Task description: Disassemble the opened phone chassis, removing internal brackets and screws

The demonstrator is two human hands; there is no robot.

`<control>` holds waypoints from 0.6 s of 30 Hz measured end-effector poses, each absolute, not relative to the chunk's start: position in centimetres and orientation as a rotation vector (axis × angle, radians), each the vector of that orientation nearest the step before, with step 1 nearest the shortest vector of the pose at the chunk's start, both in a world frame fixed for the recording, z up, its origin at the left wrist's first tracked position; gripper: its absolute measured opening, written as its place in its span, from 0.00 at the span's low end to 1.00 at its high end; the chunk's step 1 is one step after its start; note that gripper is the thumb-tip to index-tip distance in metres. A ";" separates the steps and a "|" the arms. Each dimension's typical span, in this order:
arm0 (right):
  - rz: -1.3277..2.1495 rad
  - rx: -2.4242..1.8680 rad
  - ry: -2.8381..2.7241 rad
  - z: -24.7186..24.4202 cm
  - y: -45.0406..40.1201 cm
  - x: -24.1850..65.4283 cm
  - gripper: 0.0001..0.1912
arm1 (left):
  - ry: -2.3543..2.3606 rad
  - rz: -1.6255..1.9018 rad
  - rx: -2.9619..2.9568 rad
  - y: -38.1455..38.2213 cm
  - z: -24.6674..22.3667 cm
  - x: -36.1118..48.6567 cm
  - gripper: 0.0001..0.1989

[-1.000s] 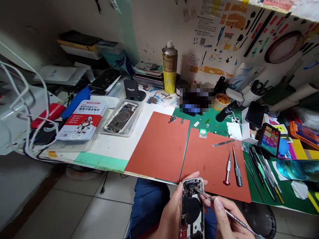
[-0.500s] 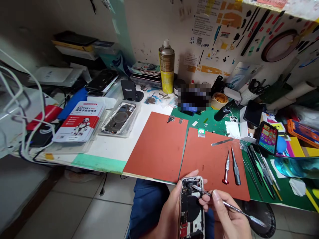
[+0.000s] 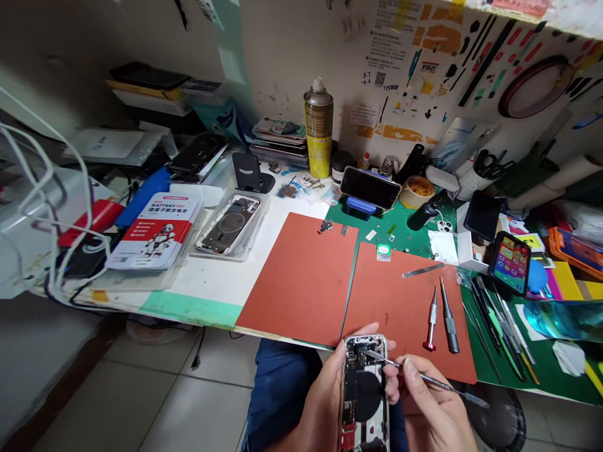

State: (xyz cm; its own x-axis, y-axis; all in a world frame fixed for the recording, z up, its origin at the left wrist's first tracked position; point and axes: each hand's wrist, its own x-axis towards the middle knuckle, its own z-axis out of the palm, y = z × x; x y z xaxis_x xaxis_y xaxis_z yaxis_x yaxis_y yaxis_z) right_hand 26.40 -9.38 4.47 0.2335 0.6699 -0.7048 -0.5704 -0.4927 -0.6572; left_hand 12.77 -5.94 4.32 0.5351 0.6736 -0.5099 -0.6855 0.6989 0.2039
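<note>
An opened phone body (image 3: 366, 395) with its inner parts showing is held upright at the bottom centre, over the person's lap. My left hand (image 3: 325, 395) is wrapped round its left side, with fingertips showing past the top and right edges. A thin metal pry tool (image 3: 436, 382) lies pinched between the thumb and fingers of my right hand (image 3: 424, 392). Its tip touches or hovers over the parts near the top of the phone body; which of the two cannot be told. The other fingers of my right hand are close to the phone's right edge.
Two reddish-brown mats (image 3: 301, 276) lie along the table edge, with two screwdrivers (image 3: 448, 314) on the right one. Tweezers and pens (image 3: 502, 326) are further right. A phone on a blue stand (image 3: 370, 188), a spray can (image 3: 319, 129) and another phone housing (image 3: 228, 223) stand or lie behind.
The whole view has shifted slightly, so the table things appear a little to the right and lower. Both hands keep their hold, and the tool's rear end sits slightly higher against the phone.
</note>
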 end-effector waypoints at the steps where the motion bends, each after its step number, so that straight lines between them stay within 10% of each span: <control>1: 1.495 -1.450 -0.120 4.5 -9.3 26.4 0.26 | 0.591 0.816 -0.013 -5.9 4.4 12.7 0.33; 18: 1.480 -1.406 -0.127 4.4 -8.7 26.1 0.26 | 0.627 0.794 -0.036 -6.6 2.6 11.9 0.32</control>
State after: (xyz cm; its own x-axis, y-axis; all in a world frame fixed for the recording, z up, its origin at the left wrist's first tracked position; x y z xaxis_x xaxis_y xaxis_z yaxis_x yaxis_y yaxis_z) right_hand 26.11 -8.70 4.39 0.2315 0.7059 -0.6694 -0.5816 -0.4511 -0.6769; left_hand 11.86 -6.58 2.60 0.5307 0.6547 -0.5383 -0.6755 0.7103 0.1980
